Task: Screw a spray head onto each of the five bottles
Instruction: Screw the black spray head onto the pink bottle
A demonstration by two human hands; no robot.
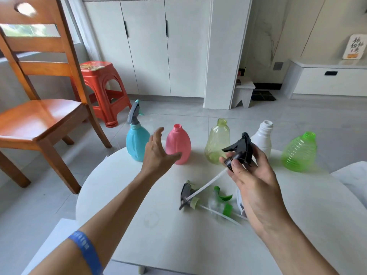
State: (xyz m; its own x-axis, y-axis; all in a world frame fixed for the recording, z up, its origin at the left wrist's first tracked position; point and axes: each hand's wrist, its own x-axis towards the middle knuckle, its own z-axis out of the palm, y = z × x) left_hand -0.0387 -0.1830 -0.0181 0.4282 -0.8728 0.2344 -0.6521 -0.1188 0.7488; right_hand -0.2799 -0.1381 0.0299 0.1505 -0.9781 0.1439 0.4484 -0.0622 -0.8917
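Fingers (236, 165) of right hand (256, 187): pinched on collar of black spray head (241, 148), dip tube trailing down-left over table (139, 195). Left hand (156, 151): spread, empty, hovering just beside pink bottle (177, 144).

Bottles, back row along table edge: blue bottle (137, 142), head already fitted; pink, pale yellow bottle (217, 143), white bottle (263, 136), green bottle (299, 152), all open-necked.

Loose on table: grey spray head (187, 195); green spray head (225, 203), blurred; a further one mostly hidden behind right hand.

Step in hand, by judgement: fitting black head to pink bottle. Advised: steady bottle body with left hand; feed tube straight into neck first; seat collar square before turning, to avoid cross-threading; turn collar only.
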